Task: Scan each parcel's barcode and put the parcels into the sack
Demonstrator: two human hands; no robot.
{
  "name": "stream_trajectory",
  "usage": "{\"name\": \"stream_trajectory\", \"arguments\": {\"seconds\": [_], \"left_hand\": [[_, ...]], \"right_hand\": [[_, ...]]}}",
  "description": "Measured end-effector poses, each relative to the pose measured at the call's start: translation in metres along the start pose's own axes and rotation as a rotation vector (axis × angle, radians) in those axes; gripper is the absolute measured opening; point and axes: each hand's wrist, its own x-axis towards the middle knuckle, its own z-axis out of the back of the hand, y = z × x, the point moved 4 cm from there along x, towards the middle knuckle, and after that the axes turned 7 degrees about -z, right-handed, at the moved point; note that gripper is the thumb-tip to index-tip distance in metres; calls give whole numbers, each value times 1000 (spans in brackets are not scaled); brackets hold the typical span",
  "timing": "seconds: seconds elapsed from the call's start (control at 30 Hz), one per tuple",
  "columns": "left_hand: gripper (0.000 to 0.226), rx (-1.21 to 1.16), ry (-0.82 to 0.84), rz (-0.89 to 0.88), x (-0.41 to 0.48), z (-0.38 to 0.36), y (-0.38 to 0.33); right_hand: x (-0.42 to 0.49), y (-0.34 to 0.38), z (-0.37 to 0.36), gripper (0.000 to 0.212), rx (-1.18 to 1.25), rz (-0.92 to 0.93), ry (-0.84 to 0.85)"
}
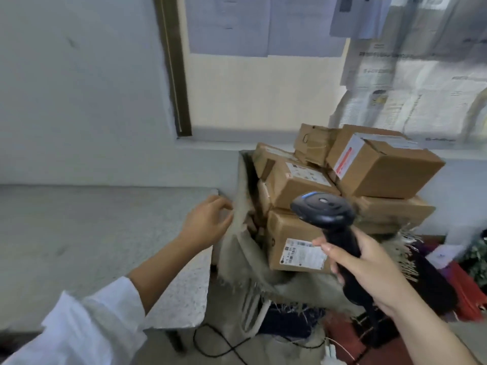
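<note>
Left hand point(208, 219): over the table's far right corner, fingers curled at the sack's left rim. Motion blur; cannot tell whether it grips the cloth or only touches it. White sleeve point(87, 325) on that arm.
Right hand point(369, 267): closed around the handle of a black scanner point(324, 209), whose head points at the parcels.

Parcels: brown cardboard boxes piled in the sack, rising well above its rim.
- Front parcel point(287, 233): lowest in view, with a white barcode label point(303, 251) on the near face, just beside the right thumb.
- Middle parcel point(295, 185): rests on the front one, small label on top.
- Top parcel point(382, 169): tilted, at the right of the pile, with a red-and-white label on its left face.
- More boxes behind and under these, partly hidden.

Sack point(242, 259): grey-beige woven cloth, frayed edges, mouth open. It stands just off the table's right edge, against the wall.

Table point(92, 233): grey speckled top, far edge against a pale wall.

Room: window point(263, 101) above the pile, with sheets and newspaper point(411, 83) over the glass. On the floor are a black cable point(210, 341) under the table's right edge and red items point(466, 293) right of the sack.
</note>
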Motion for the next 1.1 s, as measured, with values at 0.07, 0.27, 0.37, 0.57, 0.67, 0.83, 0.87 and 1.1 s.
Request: {"name": "stream_trajectory", "arguments": {"seconds": [0.07, 0.27, 0.37, 0.57, 0.67, 0.83, 0.87, 1.1], "left_hand": [[20, 16, -46, 71, -25, 30, 28], [21, 127, -149, 243, -109, 126, 115], [21, 190, -162, 324, -160, 179, 160], [25, 327, -127, 470, -253, 287, 248], [26, 352, -125, 528, -287, 326, 281], [27, 325, -141, 607, -329, 365, 329], [27, 316, -146, 624, -336, 370, 341], [30, 282, -151, 722, -354, 411, 440]], "right_hand": [[6, 13, -34, 12, 4, 9, 77], [17, 53, -158, 15, -20, 74, 289], [19, 70, -231, 16, -2, 87, 371], [12, 102, -375, 16, 5, 106, 487], [4, 121, -435, 16, 0, 116, 528], [-1, 149, -520, 16, -43, 118, 619], [0, 154, -536, 16, -47, 120, 637], [43, 189, -645, 17, -63, 163, 706]]}}
